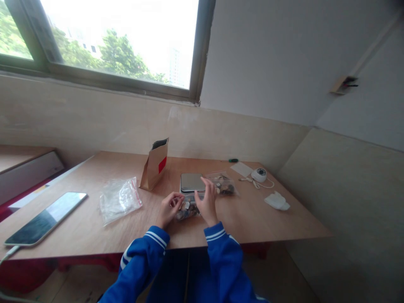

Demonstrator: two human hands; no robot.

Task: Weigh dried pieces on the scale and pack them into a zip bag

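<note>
A clear zip bag (188, 211) of small mixed pieces lies before me near the table's front edge; the kind of piece is too small to tell. At its left end, my left hand (169, 208) is closed, fingers curled on the bag's edge. My right hand (208, 203) is over the bag's right end, thumb and forefinger apart, with nothing visible between them. Just behind the bag lies a flat, silver-topped device (190, 182) like a small scale, partly covered by my right fingers. A second clear bag (224, 185) with brown and dark pieces lies behind my right hand.
A brown paper pouch (155, 166) stands behind my left hand. Clear empty bags (120, 200) and a tablet-like device (46, 219) with a cable lie left. To the right are a white dome camera (259, 174), white paper (241, 169), crumpled white wrap (277, 201) and a green-handled tool (233, 160).
</note>
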